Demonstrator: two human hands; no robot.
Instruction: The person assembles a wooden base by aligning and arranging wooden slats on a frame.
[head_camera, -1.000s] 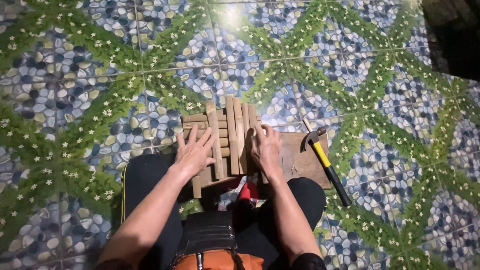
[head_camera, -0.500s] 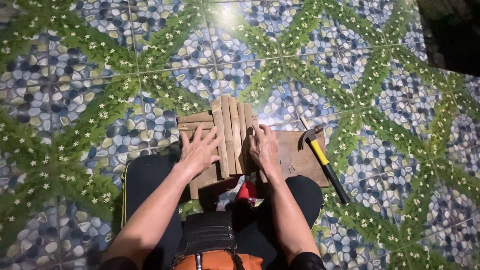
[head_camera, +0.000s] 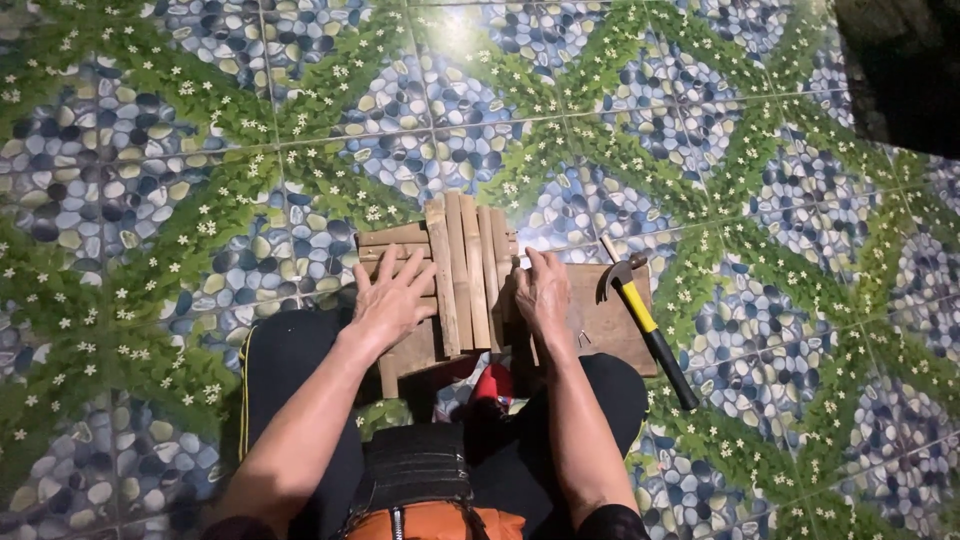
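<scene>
A small raft of bamboo slats (head_camera: 465, 265) lies on the tiled floor in front of my knees, several upright slats laid across a few horizontal ones. My left hand (head_camera: 392, 300) rests flat on the horizontal slats at the left, fingers spread. My right hand (head_camera: 541, 292) presses on the right edge of the upright slats, fingers curled over them. A brown wooden board (head_camera: 607, 320) lies under the work at the right.
A claw hammer (head_camera: 648, 330) with a yellow and black handle lies on the board just right of my right hand. A red item (head_camera: 492, 383) sits between my knees. A dark area (head_camera: 905, 70) fills the top right corner.
My left hand has slid slightly down and left on the horizontal slats. The view has shifted a little; the hammer has not moved.
</scene>
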